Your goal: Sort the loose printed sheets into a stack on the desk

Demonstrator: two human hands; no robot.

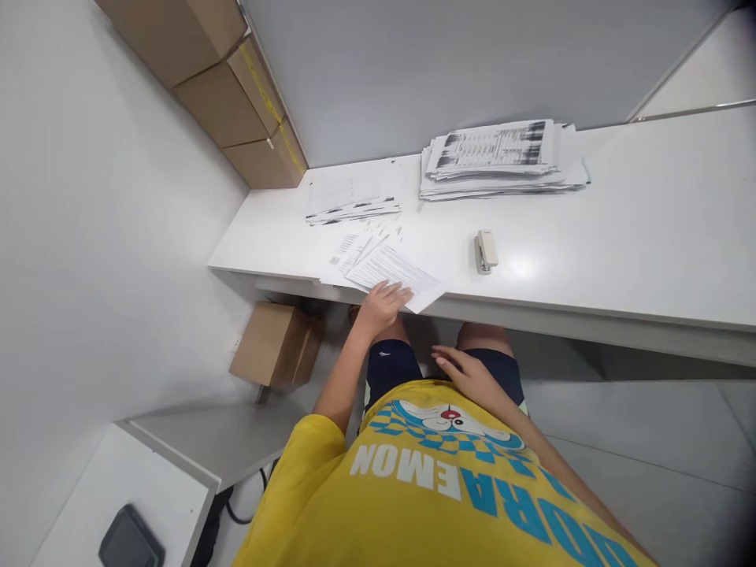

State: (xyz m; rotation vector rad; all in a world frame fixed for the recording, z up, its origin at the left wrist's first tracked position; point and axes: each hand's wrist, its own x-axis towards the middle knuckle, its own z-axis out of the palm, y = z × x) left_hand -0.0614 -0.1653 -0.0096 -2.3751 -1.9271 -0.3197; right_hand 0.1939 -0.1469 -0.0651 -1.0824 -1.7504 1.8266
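Note:
My left hand (385, 305) rests on a printed sheet of paper (393, 272) at the front edge of the desk. Its fingers lie flat across the lower part of the sheet, and the thumb is hard to make out. One corner of that sheet sticks out past the edge. Beneath and behind it, more loose papers (346, 250) are fanned out. Over my lap hovers or rests my right hand (464, 370), fingers stretched and apart, holding nothing. A cream stapler (487, 250) stands on the desk, right of the papers.
A thin pile of papers (354, 189) lies farther back on the white desk (650, 228). A thicker paper stack (502, 161) is near the grey partition (472, 63). Cardboard boxes (227, 102) are piled in the left corner, with another carton (265, 342) below the desk.

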